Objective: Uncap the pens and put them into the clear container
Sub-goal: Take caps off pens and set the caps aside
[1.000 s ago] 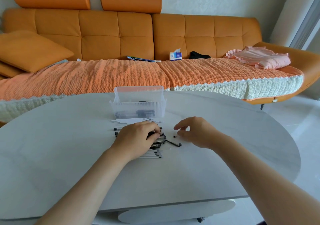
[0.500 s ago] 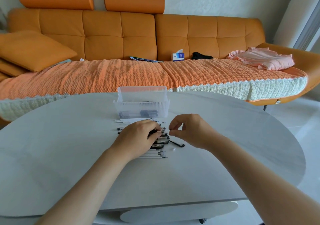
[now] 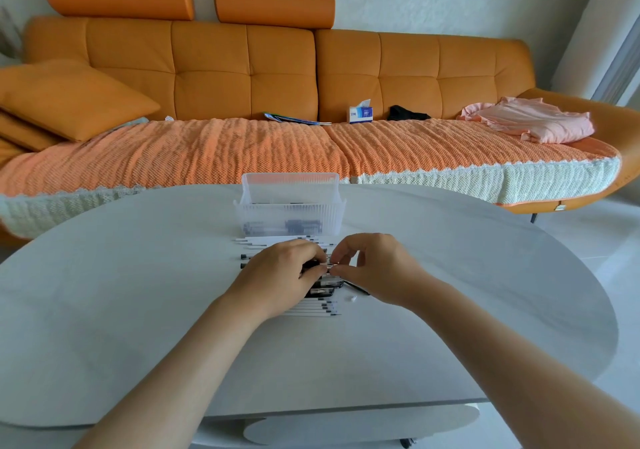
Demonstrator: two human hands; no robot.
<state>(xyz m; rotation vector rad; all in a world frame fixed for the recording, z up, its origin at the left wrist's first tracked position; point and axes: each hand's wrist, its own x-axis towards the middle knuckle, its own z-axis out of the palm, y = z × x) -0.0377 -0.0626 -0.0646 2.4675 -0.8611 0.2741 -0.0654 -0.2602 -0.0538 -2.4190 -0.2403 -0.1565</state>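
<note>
A row of thin white pens with black ends (image 3: 304, 310) lies on the grey oval table (image 3: 138, 310), partly hidden under my hands. My left hand (image 3: 277, 275) rests over the row, fingers closed around a black pen (image 3: 313, 265). My right hand (image 3: 377, 268) meets it from the right and pinches the tip end of that pen between thumb and forefinger. Behind the row stands the clear ribbed container (image 3: 289, 213) with a few dark pens on its bottom. A loose black cap (image 3: 358, 288) and a small white bit (image 3: 352, 298) lie just right of the row.
An orange sofa (image 3: 242, 74) with a knitted cover runs behind the table, holding a cushion (image 3: 69, 98), a tissue box (image 3: 360, 112) and pink clothing (image 3: 530, 123). The table's far edge is right behind the container.
My right hand moved left from the table beside the loose cap to the pen held in my left hand. The left hand stayed over the row.
</note>
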